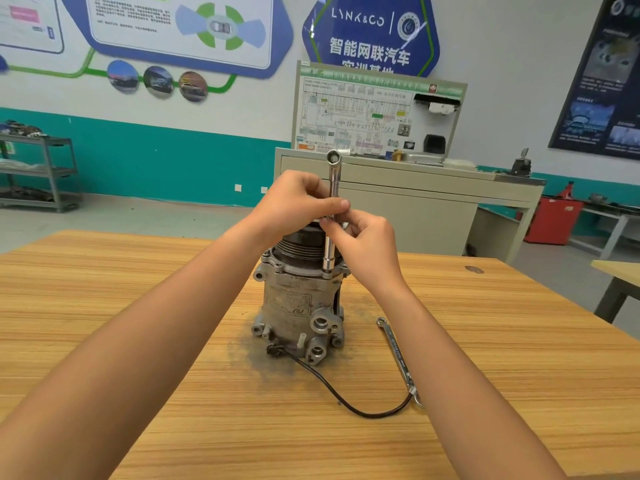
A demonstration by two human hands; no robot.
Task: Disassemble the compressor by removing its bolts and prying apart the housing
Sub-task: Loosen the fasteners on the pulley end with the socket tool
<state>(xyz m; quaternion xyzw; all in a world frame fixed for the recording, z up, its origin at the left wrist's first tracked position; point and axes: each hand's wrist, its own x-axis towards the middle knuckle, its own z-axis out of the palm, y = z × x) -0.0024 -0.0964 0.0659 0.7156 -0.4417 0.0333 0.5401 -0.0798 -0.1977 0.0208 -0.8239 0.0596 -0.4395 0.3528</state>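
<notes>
Centrally on a wooden table stands a grey metal compressor. Its long axis is vertical, with the dark grooved pulley end pointing up and the ported end resting on the tabletop. A long chrome socket wrench also stands vertical, just right of the pulley. Its lower socket sits on the housing's top flange and its bent upper end opens toward the camera.

Both hands hold the wrench shaft. The left hand is higher, its fingers curled round the shaft and the thumb lying across it. The right hand pinches the shaft just below, touching the left thumb.

A black cable runs from the compressor's base and loops rightward to the near end of a flat ring spanner lying on the table to the right of the compressor.
</notes>
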